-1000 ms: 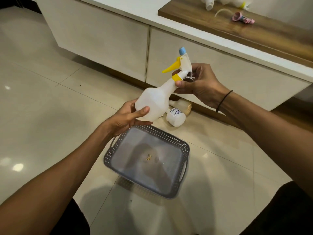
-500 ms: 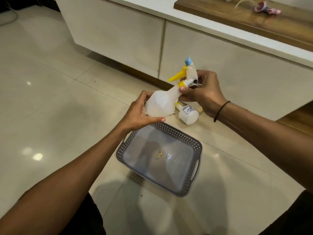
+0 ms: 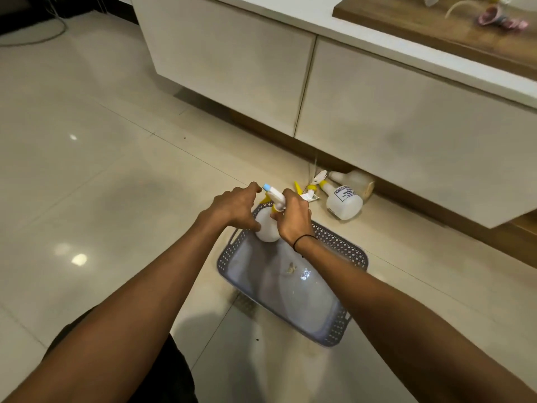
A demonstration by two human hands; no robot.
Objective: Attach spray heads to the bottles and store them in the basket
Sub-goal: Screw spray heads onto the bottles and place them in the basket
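So compared to half a second back, both hands have dropped way down: the translucent white plastic spray bottle (image 3: 266,228) was being held up in front of the white cabinet (image 3: 377,117), and now it sits low at the far left corner of the grey perforated plastic basket (image 3: 345,324), neck pointing up. The camera has also tipped, so more of the cabinet front and the beige glossy floor tiles (image 3: 101,170) show.

The left hand (image 3: 235,209) is curled around the bottle's body from the left. The right hand (image 3: 293,218) is clamped on the neck, right at the yellow collar of the white spray head with a yellow trigger and blue nozzle (image 3: 273,196).

Hard to make out: whether the bottle's base actually touches the basket floor, since the hands and the rim cover it. The trigger is mostly hidden behind the left hand. A thin black band (image 3: 303,241) sits on the right wrist.

Around it: a second white labelled spray bottle (image 3: 343,202) lies on its side on the floor just beyond the basket, with a loose yellow and white spray head (image 3: 312,187) beside it and another pale bottle (image 3: 359,183) tucked under the cabinet edge. Up on the brown wooden countertop (image 3: 436,27) there's a blurry pink spray head (image 3: 497,20). A small bit of debris (image 3: 290,269) sits in the basket.
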